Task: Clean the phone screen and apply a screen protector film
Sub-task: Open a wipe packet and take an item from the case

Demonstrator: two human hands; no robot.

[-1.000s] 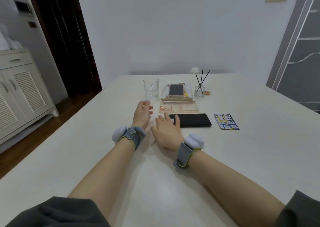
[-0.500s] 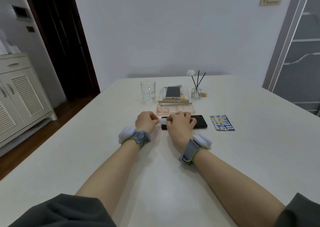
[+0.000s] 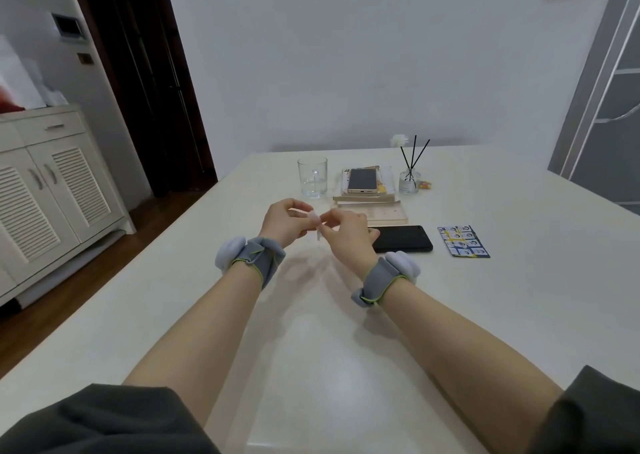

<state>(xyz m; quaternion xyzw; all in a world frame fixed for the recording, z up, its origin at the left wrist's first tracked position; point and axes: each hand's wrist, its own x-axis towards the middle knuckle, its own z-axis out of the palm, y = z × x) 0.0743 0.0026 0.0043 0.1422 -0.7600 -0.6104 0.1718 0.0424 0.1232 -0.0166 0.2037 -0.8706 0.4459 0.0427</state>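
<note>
above the table, left hand and right hand lifted the packet.

A black phone, a gold phone, a blue card patterned with small squares, grey wristbands edged green, a cream table.

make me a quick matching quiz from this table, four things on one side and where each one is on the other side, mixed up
Things:
1 black phone
2 gold phone
3 glass
4 small white packet

Places:
a on the stack of books
b pinched between left hand and right hand
c upright, left of the books
d flat on the table, beside the blue card

Pairs: 1-d, 2-a, 3-c, 4-b
</note>
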